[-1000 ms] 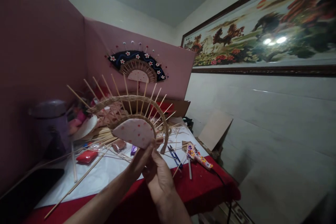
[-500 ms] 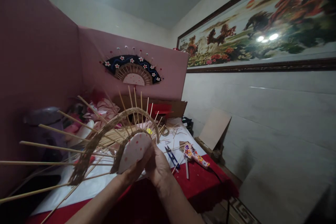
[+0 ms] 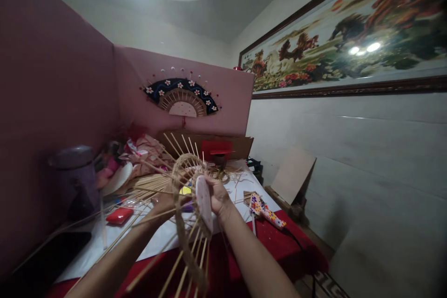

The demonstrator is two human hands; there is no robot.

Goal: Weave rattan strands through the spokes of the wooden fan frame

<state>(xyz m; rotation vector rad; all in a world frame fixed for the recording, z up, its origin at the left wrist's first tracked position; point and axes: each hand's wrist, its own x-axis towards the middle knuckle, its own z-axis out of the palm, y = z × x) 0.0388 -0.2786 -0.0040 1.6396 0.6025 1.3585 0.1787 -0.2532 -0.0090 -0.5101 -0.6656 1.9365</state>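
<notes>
A half-round fan frame (image 3: 179, 223) of thin wooden sticks, bound by a braided brown band, is turned nearly edge-on in front of me. At its centre is a white half-disc with red spots (image 3: 204, 202). My right hand (image 3: 218, 195) is closed on the upper edge of that half-disc, thumb against its face. Behind the sticks, at the frame's left side, is my left hand (image 3: 165, 202); its fingers are hidden by the band and sticks. Several sticks point down toward me, others up and away.
On the white-and-red covered table (image 3: 240, 253) lie a flower-patterned glue gun (image 3: 267, 212), a red packet (image 3: 119, 216), loose sticks (image 3: 146, 184) and a dark phone-like slab (image 3: 52, 256). A purple container (image 3: 78, 181) stands left. A finished dark-blue fan (image 3: 181, 95) hangs on the pink panel.
The fan frame has swung from facing me to nearly edge-on, its sticks now pointing downward too. My left hand has left the half-disc's lower edge and moved behind the sticks; my right hand keeps hold.
</notes>
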